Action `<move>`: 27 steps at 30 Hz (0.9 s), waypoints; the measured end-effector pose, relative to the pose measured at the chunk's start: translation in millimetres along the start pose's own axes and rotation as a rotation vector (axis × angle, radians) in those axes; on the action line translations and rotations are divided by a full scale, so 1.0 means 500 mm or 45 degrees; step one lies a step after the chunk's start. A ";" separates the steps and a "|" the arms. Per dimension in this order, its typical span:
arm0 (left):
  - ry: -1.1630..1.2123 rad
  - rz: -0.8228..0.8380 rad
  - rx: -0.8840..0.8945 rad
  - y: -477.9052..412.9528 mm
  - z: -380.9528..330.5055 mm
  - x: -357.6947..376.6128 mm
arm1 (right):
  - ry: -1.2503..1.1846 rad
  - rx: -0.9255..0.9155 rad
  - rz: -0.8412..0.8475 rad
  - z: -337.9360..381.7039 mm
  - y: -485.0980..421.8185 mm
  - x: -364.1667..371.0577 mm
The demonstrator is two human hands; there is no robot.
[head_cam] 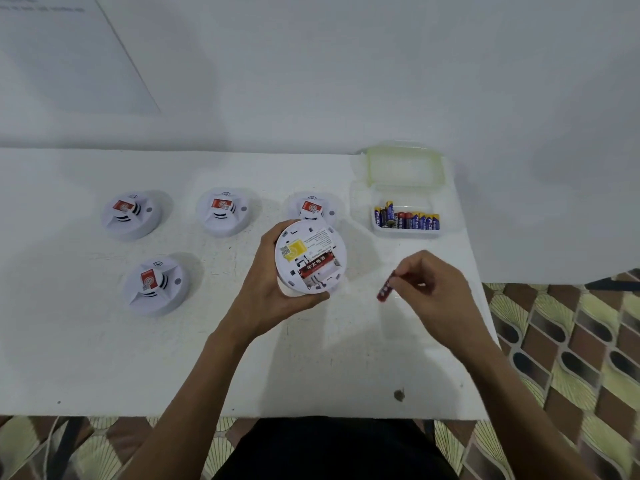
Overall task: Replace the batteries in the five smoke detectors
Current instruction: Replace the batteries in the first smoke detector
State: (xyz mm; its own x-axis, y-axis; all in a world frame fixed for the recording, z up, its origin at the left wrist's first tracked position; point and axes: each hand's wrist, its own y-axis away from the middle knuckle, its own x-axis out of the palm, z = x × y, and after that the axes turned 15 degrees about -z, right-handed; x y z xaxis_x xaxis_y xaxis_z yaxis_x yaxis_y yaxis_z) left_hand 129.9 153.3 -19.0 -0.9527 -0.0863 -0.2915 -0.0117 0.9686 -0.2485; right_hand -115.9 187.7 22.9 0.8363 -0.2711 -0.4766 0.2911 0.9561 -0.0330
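Observation:
My left hand [273,292] grips a white round smoke detector [310,254] with its back turned up. Its open battery bay shows one red battery [317,266]. To the right, my right hand [431,289] pinches a second red battery [385,288] by its upper end, just above the table. Three more detectors stand face up in a back row, the left detector [131,214], the middle detector [222,211] and the right detector [313,206], partly hidden behind the held one. A fourth detector [156,285] sits nearer, at the left.
A clear plastic box [405,188] with its lid open stands at the back right and holds several blue and red batteries [407,218]. The white table [104,358] ends close on the right, with patterned floor beyond. A dark spot [399,394] marks the table's front.

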 end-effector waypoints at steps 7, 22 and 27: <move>-0.053 -0.050 -0.019 0.005 -0.014 0.024 | 0.406 0.055 0.342 -0.087 -0.019 0.004; -0.031 0.166 -0.109 0.011 -0.056 0.061 | 0.188 -0.674 0.258 -0.001 -0.017 -0.028; -0.044 0.278 -0.126 0.009 -0.085 0.072 | 0.389 -1.104 0.383 0.030 -0.035 -0.010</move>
State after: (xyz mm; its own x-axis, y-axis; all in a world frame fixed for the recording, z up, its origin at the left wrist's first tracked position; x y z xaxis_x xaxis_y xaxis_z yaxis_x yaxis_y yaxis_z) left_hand 82.8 164.4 8.6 -0.9250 0.1215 -0.3599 0.1622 0.9831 -0.0852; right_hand -118.2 170.7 38.9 0.6275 -0.0776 -0.7748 -0.4621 0.7637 -0.4508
